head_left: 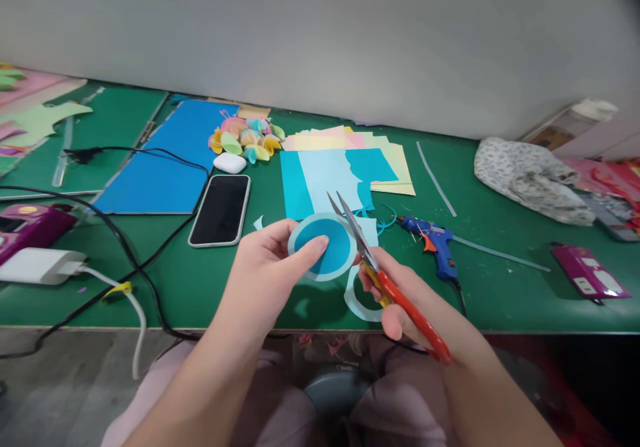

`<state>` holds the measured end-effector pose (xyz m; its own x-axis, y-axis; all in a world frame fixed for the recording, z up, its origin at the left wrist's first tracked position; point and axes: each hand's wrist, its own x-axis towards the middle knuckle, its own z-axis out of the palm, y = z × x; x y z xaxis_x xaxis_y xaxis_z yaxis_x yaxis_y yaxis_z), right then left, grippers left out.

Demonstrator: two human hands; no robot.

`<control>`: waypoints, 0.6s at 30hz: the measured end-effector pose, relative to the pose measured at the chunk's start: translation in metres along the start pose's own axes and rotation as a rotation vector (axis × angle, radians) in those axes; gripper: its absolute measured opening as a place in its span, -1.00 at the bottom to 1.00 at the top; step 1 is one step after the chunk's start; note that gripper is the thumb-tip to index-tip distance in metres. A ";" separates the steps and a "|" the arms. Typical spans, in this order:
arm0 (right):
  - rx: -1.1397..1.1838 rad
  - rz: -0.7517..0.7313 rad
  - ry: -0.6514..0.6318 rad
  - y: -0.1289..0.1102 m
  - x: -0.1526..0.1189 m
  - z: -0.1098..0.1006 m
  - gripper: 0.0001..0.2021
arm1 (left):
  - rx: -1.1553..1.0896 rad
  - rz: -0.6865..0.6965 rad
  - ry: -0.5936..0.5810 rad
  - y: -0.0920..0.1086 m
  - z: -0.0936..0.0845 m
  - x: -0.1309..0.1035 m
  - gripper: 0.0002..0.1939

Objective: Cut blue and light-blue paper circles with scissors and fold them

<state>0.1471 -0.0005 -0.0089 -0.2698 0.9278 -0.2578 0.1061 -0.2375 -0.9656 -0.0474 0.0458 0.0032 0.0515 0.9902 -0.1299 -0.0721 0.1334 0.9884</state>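
Note:
My left hand (273, 257) pinches a round paper disc (336, 248), dark teal in the middle with a pale blue rim, thumb flat on its face. In my right hand (405, 287) are scissors (367, 250) with red and yellow handles. Their blades stand slightly apart at the disc's right edge, pointing up and away. A curled pale blue paper strip (356, 300) hangs below the scissors. Behind the disc lie teal and pale blue paper sheets (327, 177), the pale one with a scalloped cut edge.
A blue glue gun (434, 237) with a clear stick lies to the right. A phone (221, 210), a white earbud case (230, 162) and paper flowers (247, 134) are left of the sheets. Black cables (125, 244) cross the left side. A grey bin (337, 394) stands below the table edge.

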 end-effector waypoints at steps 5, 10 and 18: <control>0.042 0.037 -0.024 0.000 -0.002 -0.003 -0.29 | 0.051 0.004 0.002 -0.002 -0.004 0.001 -0.77; 0.088 0.076 -0.044 0.004 -0.003 -0.008 -0.25 | 0.052 -0.004 -0.034 -0.002 -0.005 0.003 -0.76; 0.044 0.103 0.012 -0.003 -0.003 -0.007 -0.44 | 0.036 -0.031 -0.056 0.001 -0.006 0.003 -0.75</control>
<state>0.1540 -0.0010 -0.0050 -0.2485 0.9010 -0.3555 0.0904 -0.3438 -0.9347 -0.0537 0.0494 0.0030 0.1089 0.9815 -0.1572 -0.0342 0.1617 0.9862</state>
